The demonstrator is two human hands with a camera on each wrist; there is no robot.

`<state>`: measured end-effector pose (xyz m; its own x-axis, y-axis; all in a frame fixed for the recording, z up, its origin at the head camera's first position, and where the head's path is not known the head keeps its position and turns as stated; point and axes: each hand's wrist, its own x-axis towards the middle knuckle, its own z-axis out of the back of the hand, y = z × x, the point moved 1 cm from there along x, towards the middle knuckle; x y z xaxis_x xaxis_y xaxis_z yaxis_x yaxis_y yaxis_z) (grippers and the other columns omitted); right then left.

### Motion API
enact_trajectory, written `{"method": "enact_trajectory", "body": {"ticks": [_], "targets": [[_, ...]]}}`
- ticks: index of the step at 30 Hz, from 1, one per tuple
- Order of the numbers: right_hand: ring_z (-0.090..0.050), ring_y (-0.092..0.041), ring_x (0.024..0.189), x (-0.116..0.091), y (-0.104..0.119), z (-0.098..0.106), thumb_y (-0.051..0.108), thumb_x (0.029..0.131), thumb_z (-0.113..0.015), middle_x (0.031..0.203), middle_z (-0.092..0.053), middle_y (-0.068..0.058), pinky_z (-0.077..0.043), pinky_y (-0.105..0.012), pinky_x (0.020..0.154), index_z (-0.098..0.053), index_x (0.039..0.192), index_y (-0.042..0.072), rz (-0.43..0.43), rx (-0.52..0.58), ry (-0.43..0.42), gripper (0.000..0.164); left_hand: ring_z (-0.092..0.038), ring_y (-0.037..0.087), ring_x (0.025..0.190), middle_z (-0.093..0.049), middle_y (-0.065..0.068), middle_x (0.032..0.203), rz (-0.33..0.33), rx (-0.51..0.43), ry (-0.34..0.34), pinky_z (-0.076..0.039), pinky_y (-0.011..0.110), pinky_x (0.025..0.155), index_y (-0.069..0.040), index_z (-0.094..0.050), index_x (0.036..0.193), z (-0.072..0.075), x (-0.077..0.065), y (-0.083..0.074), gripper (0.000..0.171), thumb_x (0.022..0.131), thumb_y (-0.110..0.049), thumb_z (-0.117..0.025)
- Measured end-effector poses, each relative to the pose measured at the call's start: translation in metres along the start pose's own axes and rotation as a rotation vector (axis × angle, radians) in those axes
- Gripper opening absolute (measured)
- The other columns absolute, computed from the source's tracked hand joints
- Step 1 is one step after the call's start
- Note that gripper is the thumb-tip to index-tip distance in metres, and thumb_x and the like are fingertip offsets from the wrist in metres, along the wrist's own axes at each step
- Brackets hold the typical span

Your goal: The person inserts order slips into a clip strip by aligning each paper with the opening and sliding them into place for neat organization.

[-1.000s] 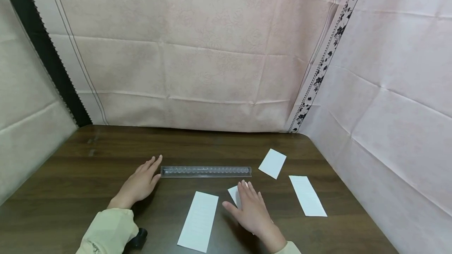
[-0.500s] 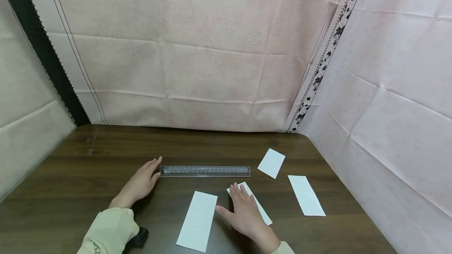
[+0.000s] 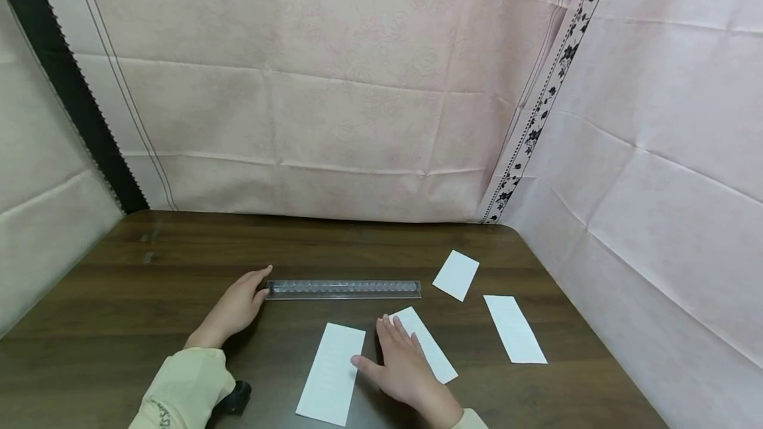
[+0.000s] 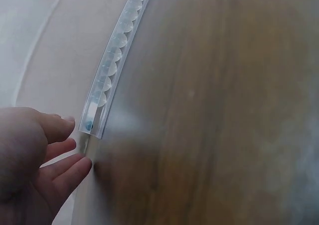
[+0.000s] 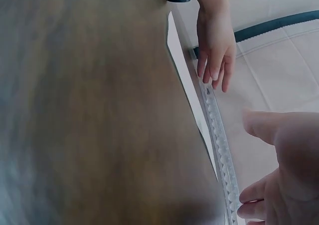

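Note:
A long clear plastic strip [image 3: 344,289] with a row of rounded scallops lies crosswise on the table. My left hand [image 3: 230,310] is at its left end, thumb and fingers extended. In the left wrist view the thumb [image 4: 57,127] is close beside the strip's end [image 4: 94,120]; contact is hard to tell. My right hand [image 3: 402,366] is over the table with fingers spread, holding nothing. It partly covers a white paper slip [image 3: 426,343]. Its thumb reaches over the right edge of a larger white paper sheet [image 3: 331,374].
Two more white paper pieces lie to the right, a short one [image 3: 456,275] farther back and a longer one [image 3: 515,329]. Pale cloth walls [image 3: 357,98] enclose the brown table [image 3: 197,243] at the back and sides. A black band [image 3: 236,399] sits at the left wrist.
My right hand has moved left, uncovering most of the middle paper slip. My left hand stays at the strip's end. The papers and strip keep their places on the table.

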<state>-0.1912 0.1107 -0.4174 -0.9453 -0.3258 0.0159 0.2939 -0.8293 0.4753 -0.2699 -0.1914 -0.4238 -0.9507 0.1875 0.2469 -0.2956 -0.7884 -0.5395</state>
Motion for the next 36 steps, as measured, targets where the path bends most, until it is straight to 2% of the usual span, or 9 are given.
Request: {"method": "enact_trajectory", "body": {"ticks": [16,23,30,36], "targets": [[-0.020,-0.032,0.138,-0.001,0.010,-0.011,0.062,0.083,-0.053,0.146,-0.031,-0.019,-0.015,-0.058,0.106,-0.038,0.139,-0.003,-0.030,-0.047,0.021,0.087,-0.045,0.046,0.116,-0.046,0.032,0.126,0.005,-0.020,-0.014,-0.037,0.057,0.092,0.011,-0.046,0.130,-0.005,0.007,0.001,0.038,0.094,-0.002,-0.050],[-0.018,-0.032,0.138,-0.001,0.013,-0.012,0.063,0.083,-0.053,0.147,-0.029,-0.018,-0.016,-0.059,0.105,-0.037,0.140,-0.004,-0.035,-0.083,0.050,0.089,-0.045,0.045,0.116,-0.047,0.031,0.126,0.013,-0.059,-0.032,-0.039,0.057,0.091,0.010,-0.048,0.129,-0.006,0.006,0.003,0.035,0.095,-0.001,-0.049],[-0.018,-0.029,0.138,0.000,0.017,-0.016,0.068,0.076,-0.056,0.148,-0.029,-0.017,-0.017,-0.058,0.105,-0.038,0.140,-0.001,-0.043,-0.137,0.069,0.096,-0.050,0.042,0.110,-0.050,0.029,0.123,0.011,-0.069,-0.060,-0.043,0.054,0.087,0.009,-0.053,0.124,-0.006,0.006,0.006,0.031,0.095,0.000,-0.049],[-0.016,-0.028,0.139,0.001,0.018,-0.021,0.072,0.073,-0.056,0.149,-0.027,-0.015,-0.018,-0.057,0.106,-0.037,0.141,0.000,-0.042,-0.165,0.081,0.101,-0.051,0.042,0.109,-0.053,0.028,0.120,0.013,-0.076,-0.051,-0.044,0.053,0.087,0.008,-0.056,0.122,-0.007,0.006,0.005,0.029,0.094,0.000,-0.049]]}}
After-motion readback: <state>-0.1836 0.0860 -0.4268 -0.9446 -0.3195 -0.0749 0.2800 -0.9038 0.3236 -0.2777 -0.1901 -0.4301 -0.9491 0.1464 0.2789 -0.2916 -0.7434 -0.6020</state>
